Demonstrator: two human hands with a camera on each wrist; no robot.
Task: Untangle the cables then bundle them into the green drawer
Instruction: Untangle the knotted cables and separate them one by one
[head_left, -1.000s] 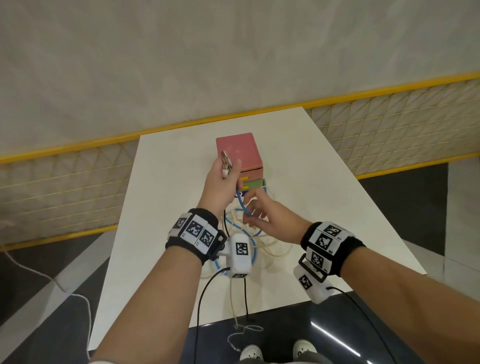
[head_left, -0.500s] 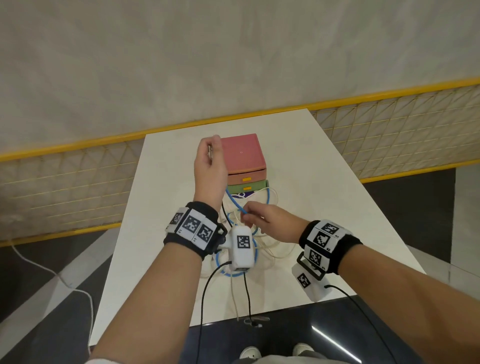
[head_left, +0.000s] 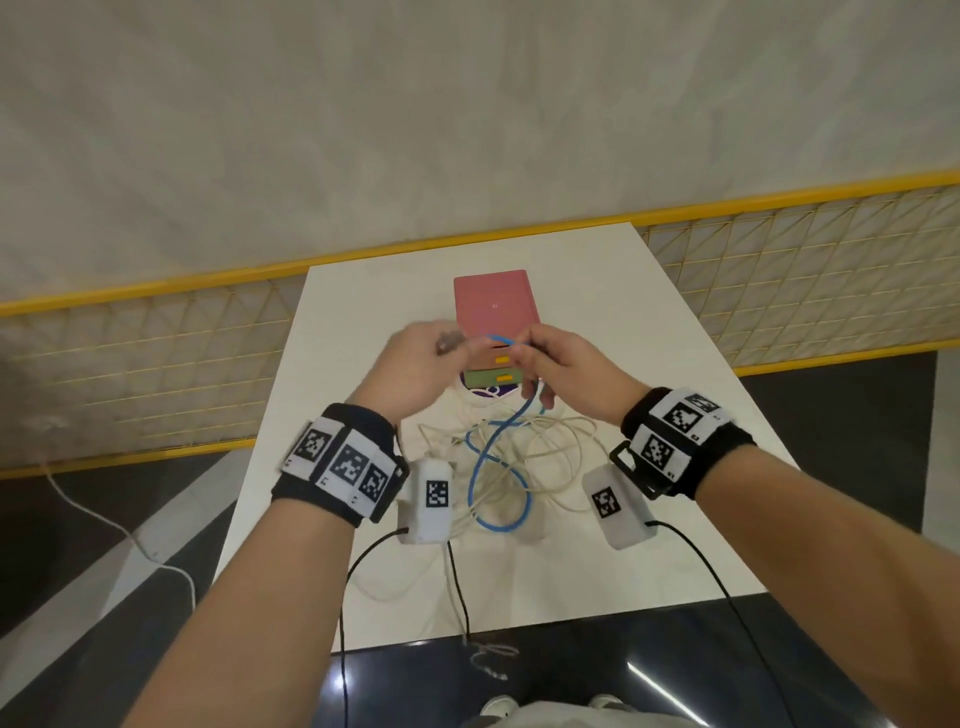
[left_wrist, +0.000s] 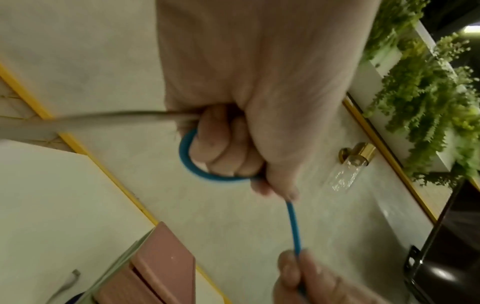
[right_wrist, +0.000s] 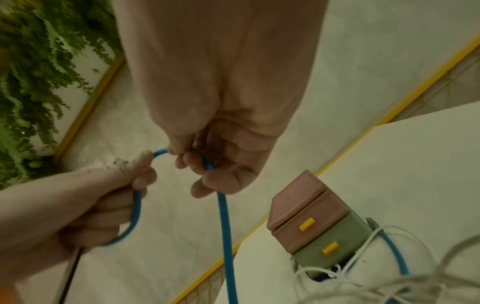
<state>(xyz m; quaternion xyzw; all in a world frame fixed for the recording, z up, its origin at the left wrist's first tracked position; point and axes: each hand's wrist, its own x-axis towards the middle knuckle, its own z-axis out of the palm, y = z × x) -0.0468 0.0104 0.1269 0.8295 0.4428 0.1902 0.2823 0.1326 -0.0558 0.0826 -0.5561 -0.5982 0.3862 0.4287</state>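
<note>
A blue cable (head_left: 491, 457) snakes up from a tangle of white cables (head_left: 540, 457) on the white table (head_left: 649, 374). My left hand (head_left: 415, 364) grips a small loop of the blue cable (left_wrist: 192, 166) near its plug end, fingers curled round it. My right hand (head_left: 561, 358) pinches the same blue cable (right_wrist: 223, 209) a short way along, and the rest hangs down to the pile. Both hands hover above the small drawer unit, whose green drawer (head_left: 493, 378) with a yellow handle sits shut under the pink drawer (right_wrist: 309, 224).
The drawer unit has a pink top (head_left: 493, 306) and stands mid-table. A yellow railing with mesh (head_left: 156, 353) runs behind the table. Dark floor lies on both sides. Black leads (head_left: 457, 587) from the wrist cameras trail over the near edge.
My right hand rose from the pile to level with the left hand, drawing the blue cable up. The left hand dropped and turned, now holding a loop.
</note>
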